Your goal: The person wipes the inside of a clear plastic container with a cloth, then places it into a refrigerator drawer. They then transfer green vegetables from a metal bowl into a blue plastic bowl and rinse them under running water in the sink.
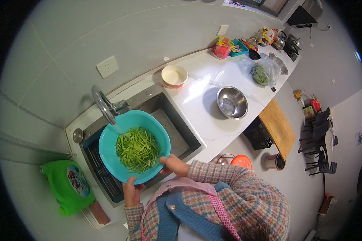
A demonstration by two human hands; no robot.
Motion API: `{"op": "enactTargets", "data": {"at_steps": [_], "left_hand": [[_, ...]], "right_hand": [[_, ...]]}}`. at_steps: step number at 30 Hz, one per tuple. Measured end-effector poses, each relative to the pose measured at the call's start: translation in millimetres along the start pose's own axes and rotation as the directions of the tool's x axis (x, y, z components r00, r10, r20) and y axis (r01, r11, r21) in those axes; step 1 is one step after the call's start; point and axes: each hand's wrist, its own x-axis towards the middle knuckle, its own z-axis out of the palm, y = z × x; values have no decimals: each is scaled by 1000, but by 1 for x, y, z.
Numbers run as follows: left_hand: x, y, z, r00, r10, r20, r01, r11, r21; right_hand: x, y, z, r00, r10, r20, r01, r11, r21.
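Observation:
My left hand (pixel 132 194) and my right hand (pixel 173 165) grip the near rim of a turquoise plastic basin (pixel 110 159), thumbs over the edge. The basin is over the stainless steel sink (pixel 196 146), beneath the chrome faucet (pixel 101 99). A stream of water runs from the spout into it. Inside lies a heap of cut green vegetable stalks (pixel 137 149). Under the basin's left side, a dark slatted rack (pixel 101 168) shows in the sink. The basin hides the middle of the sink.
A paper tub (pixel 174 76) and a steel bowl (pixel 232 102) stand on the white counter right of the sink. Farther along are a plastic bag of greens (pixel 261 73), a black bowl (pixel 254 54) and bottles. A green detergent jug (pixel 66 186) stands at the left.

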Motion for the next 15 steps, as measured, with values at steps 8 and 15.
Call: {"op": "enactTargets", "data": {"at_steps": [8,15], "left_hand": [[1,0,-1,1000,-3,13,3,1000,-18],[2,0,-1,1000,-8,-2,8,1000,0]], "right_hand": [[0,0,0,999,44,15,-44,999,-15],[4,3,-2,999,39,17,-39,999,-10]]}}
